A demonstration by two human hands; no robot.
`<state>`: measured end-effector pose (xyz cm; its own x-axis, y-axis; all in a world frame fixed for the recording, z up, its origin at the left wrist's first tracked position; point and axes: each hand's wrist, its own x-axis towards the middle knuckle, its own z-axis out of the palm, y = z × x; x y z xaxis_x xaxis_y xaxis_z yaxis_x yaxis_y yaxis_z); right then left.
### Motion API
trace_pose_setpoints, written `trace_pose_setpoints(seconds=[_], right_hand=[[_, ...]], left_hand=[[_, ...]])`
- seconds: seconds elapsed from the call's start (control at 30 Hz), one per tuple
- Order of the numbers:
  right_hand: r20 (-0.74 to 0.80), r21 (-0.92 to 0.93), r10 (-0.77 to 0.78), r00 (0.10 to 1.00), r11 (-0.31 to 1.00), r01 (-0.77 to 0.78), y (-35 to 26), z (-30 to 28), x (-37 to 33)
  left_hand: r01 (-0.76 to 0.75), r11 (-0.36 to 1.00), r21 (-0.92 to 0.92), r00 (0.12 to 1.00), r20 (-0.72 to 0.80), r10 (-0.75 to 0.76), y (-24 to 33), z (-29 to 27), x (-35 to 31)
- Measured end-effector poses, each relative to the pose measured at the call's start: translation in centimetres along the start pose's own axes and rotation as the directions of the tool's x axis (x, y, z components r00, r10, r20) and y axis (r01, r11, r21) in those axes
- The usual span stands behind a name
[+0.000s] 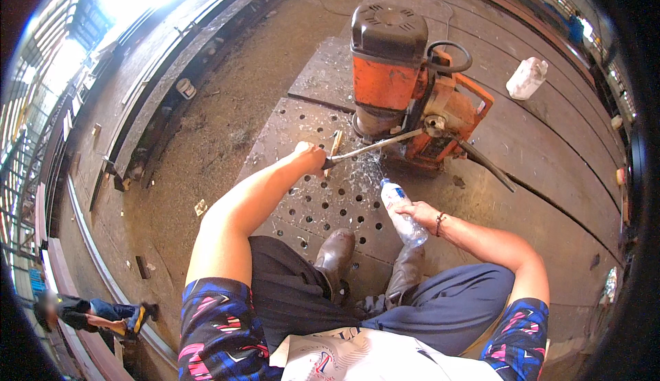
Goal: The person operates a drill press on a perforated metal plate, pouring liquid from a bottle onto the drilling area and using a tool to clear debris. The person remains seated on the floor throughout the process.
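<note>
An orange magnetic drill (385, 82) with a black motor cap stands upright on a steel plate (302, 233) drilled with several round holes. My left hand (313, 158) is closed round the black grip at the end of the drill's feed lever (371, 147). In my right hand (421, 215) is a clear plastic bottle (405, 223), tilted with its blue-topped neck toward the drill's base. Metal shavings (357, 171) lie scattered on the plate between the lever and the bottle. The drill's cutting tip is hidden behind its body and the shavings.
A whitish plastic jug (526, 79) lies right of the drill. Another lever (489, 164) sticks out toward the right. My boots (335, 257) rest on the plate. Long steel beams (172, 65) run along the left, near a white bucket (185, 89). Another person (96, 312) is at the far lower left.
</note>
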<state>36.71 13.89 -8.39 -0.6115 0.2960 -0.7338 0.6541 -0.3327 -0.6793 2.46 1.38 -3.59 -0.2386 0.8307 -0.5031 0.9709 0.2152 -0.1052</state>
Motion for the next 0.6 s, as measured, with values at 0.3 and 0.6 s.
trace_pose_setpoints(seconds=[0.3, 0.6], right_hand=[[0.034, 0.063, 0.026, 0.999, 0.998, -0.028, 0.4, -0.3, 0.4], [0.01, 0.06, 0.063, 0.998, 0.996, -0.063, 0.4, -0.4, 0.8]], left_hand=[[-0.013, 1.0, 0.028, 1.0, 0.01, 0.013, -0.2, 0.4, 0.5], [-0.022, 1.0, 0.017, 1.0, -0.021, 0.023, -0.3, 0.6, 0.7]])
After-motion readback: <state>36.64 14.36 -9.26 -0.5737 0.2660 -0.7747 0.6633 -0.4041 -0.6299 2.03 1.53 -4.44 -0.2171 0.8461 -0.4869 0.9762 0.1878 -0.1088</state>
